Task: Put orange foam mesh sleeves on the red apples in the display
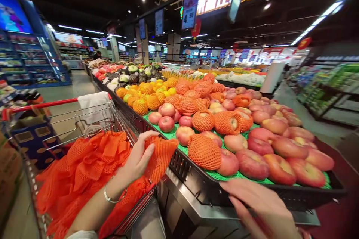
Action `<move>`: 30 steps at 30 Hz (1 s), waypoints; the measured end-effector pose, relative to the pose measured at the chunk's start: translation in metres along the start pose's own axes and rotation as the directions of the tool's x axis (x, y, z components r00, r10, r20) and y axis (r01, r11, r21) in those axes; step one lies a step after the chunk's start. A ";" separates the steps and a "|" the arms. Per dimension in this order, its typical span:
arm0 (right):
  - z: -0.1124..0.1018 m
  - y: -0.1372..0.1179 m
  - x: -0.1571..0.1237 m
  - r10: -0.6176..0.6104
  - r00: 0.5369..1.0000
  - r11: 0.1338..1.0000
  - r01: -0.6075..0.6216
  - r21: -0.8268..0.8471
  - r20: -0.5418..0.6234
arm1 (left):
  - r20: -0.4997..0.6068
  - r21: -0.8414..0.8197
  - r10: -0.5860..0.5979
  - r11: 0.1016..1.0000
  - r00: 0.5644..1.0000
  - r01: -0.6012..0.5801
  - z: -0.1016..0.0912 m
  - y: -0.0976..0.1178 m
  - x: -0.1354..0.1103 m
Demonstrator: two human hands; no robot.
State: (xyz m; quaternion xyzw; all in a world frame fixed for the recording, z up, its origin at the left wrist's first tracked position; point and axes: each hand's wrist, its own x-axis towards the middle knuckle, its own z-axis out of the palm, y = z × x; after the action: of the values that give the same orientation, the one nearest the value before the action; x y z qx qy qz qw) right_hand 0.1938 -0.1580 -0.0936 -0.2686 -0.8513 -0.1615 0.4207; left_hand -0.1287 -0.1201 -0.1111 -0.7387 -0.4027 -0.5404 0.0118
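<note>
My left hand (pixel 140 158), with a bracelet at the wrist, pinches an orange foam fruit net (pixel 161 157) between thumb and fingers, above the cart's near corner. The net looks flattened; whether anything is inside cannot be seen. Below and left of it, a heap of orange foam nets (pixel 84 164) fills the shopping cart (pixel 64 101). My right hand (pixel 258 201) is open, fingers stretched out, at the front edge of the black display bin (pixel 193 185). Closest to it are red apples (pixel 252 164) on a green liner and a net-wrapped apple (pixel 204 152).
Orange fruits in nets (pixel 140 99) and dark-netted melons (pixel 134 76) lie farther along the display. A white cloth (pixel 94 108) hangs on the cart's red handle. Boxes (pixel 39 138) stand left of the cart. Price signs (pixel 190 10) hang overhead. A person (pixel 97 55) is far back.
</note>
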 end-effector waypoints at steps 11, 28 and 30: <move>0.027 0.126 0.237 -0.241 0.959 0.884 0.280 -0.375 0.149 | -0.163 0.290 0.365 0.906 0.917 -0.309 0.066 -0.011 0.322; 0.081 0.191 0.152 0.771 0.552 0.609 -0.491 0.622 -0.319 | -0.239 -0.416 -0.034 0.906 0.970 -0.070 0.180 0.020 0.265; 0.075 0.196 0.149 0.811 0.568 0.476 -0.499 0.724 -0.141 | -0.258 -0.367 -0.055 0.929 0.965 -0.045 0.183 0.013 0.262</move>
State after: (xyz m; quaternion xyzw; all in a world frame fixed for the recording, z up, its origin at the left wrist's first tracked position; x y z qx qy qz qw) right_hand 0.1888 0.0849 -0.0089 -0.3849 -0.5460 0.2440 0.7030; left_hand 0.0477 0.1062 0.0296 -0.6480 -0.2904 -0.7000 -0.0754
